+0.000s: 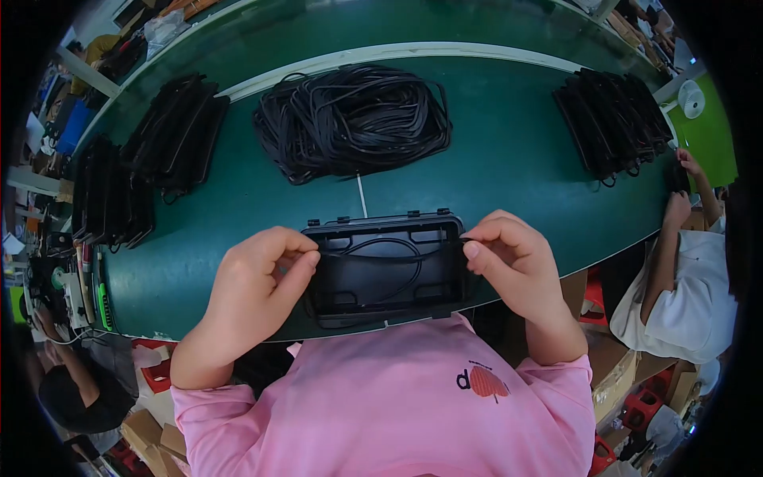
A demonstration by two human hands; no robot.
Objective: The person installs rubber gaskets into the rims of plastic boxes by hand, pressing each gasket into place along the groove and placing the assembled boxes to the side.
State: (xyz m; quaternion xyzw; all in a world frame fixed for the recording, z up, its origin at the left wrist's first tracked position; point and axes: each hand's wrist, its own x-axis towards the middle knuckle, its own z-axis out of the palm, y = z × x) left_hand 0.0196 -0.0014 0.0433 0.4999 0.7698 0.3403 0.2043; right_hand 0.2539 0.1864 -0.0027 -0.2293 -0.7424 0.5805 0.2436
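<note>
A black rectangular case (362, 280) lies open at the table's near edge, hinges on its far side. Across its top runs a thin black cable (381, 257), with a loop of it hanging over the inside. My left hand (262, 278) pinches the cable at the case's left side, thumb against index finger. On the right side my right hand (517, 258) pinches the cable near the case's rim. Beyond the case lies a big pile of black cables (354, 119).
Stacks of black cases stand at the left (171, 135) and right (612, 123) of the green table (493, 167). A green cutter (103, 294) lies at the left edge. Co-workers sit at the far right (675, 286) and lower left (79, 381).
</note>
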